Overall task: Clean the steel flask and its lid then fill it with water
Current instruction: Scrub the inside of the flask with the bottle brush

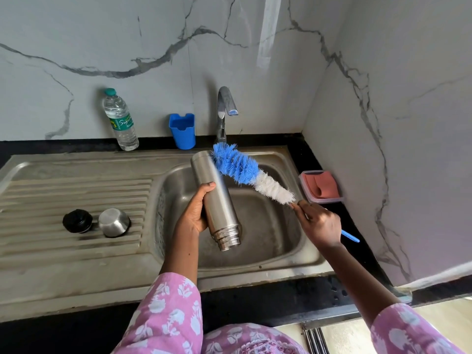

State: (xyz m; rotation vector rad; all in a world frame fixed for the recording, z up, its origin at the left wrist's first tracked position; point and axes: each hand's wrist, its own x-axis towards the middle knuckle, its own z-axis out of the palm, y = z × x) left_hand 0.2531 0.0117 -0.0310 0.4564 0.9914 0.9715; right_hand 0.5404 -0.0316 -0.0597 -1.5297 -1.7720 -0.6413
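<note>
Flask (217,198) over the sink (293,159), brush (245,172) against it.
Our left hand (194,213) clamps the flask; our right hand (319,226) seemingly closed on the brush handle.

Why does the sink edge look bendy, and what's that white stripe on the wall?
Head view: the wide-angle lens curves straight lines, so the sink rim bows near the picture's edges. The stripe is glare on the glossy wall. The flask shows soft highlights; nothing looks badly blurred.

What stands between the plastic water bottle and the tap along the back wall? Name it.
In the head view, a blue plastic holder stands on the dark counter between the water bottle and the tap, apart from both.
</note>
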